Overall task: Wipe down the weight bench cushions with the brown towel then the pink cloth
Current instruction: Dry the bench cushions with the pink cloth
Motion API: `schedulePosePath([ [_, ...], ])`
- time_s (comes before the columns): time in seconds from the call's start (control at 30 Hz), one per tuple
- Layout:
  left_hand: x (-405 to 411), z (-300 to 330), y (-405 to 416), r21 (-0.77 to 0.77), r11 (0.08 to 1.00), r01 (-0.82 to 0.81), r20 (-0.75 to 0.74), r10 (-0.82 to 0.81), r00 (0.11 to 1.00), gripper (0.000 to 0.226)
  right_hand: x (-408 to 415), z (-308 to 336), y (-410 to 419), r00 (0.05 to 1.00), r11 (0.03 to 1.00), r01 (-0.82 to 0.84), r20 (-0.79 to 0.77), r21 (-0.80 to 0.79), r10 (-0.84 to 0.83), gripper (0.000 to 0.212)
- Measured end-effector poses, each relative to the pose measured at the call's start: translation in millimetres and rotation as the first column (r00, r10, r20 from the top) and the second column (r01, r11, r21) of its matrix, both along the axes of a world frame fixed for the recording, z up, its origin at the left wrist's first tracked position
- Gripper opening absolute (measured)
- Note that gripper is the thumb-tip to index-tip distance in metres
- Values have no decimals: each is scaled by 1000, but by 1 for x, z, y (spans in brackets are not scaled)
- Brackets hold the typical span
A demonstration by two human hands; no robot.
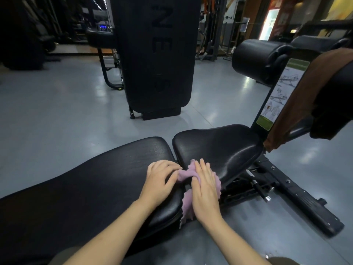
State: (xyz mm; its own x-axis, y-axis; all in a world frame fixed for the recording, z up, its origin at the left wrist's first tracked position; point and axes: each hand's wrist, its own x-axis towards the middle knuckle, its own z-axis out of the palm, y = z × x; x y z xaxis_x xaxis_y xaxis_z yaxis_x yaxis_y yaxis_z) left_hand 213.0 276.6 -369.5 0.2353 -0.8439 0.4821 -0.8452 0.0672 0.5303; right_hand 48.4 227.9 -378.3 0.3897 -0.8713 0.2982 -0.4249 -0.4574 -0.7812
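The pink cloth (186, 205) lies bunched across the gap between the long back cushion (86, 180) and the smaller seat cushion (219, 148) of the black weight bench. My right hand (205, 190) lies flat on the cloth with straight fingers, pressing it at the seat cushion's near edge. My left hand (161, 180) rests on the end of the back cushion, its fingertips curled onto the cloth's left end. Part of the cloth hangs down below the bench. The brown towel (298, 96) is draped over a padded bar at the right.
An instruction placard (280, 92) stands on the bench's upright post. A black roller pad (257, 60) sits beyond it. A tall black upright pad (156, 54) stands ahead on the grey floor (57, 111). The bench's base frame (298, 196) stretches out to the right.
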Motion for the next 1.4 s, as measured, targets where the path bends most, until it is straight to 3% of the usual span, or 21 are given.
schedulePosePath([
  [0.07,-7,7,10,67,997,43,-219,-28,975,38,9,-2,13,998,998,-61,-21,20,62,69],
  [0.17,-9,16,24,154,966,207,-618,-70,783,47,14,-2,25,989,991,-126,-68,41,128,62],
  [0.27,-3,24,38,126,953,275,-738,-96,668,58,19,0,34,969,980,-200,-148,2,198,70],
  [0.4,5,36,58,45,947,317,-838,-137,529,32,27,10,46,931,956,-292,-225,11,287,84],
  [0.5,16,37,74,20,944,328,-858,-153,491,32,29,19,54,870,918,-396,-309,25,383,92],
  [0.57,24,36,84,36,951,307,-859,-128,496,39,31,25,57,849,894,-445,-294,51,439,99],
  [0.67,36,36,97,59,962,267,-838,-97,536,52,35,29,56,871,880,-465,-127,94,474,96],
  [0.77,47,39,109,54,961,272,-829,-108,548,56,41,26,50,923,895,-382,45,231,382,94],
  [0.83,52,41,116,53,959,279,-809,-122,575,59,43,26,44,932,879,-355,46,319,359,91],
  [0.9,56,42,124,58,959,276,-760,-136,635,61,44,33,45,913,845,-390,34,366,407,67],
  [1.0,63,43,134,122,965,232,-600,-115,792,59,47,43,51,869,765,-487,142,422,474,36],
  [1.07,67,43,141,170,973,155,-467,-59,882,54,49,45,54,865,741,-500,218,448,451,28],
  [1.13,72,43,147,187,979,81,-398,0,918,49,51,48,55,865,723,-502,290,474,410,29],
  [1.27,84,44,157,249,969,-4,-339,91,936,38,50,60,59,825,679,-564,372,471,427,37],
  [1.4,91,55,170,192,968,162,-569,-25,822,28,50,74,70,733,540,-677,524,500,434,54],
])
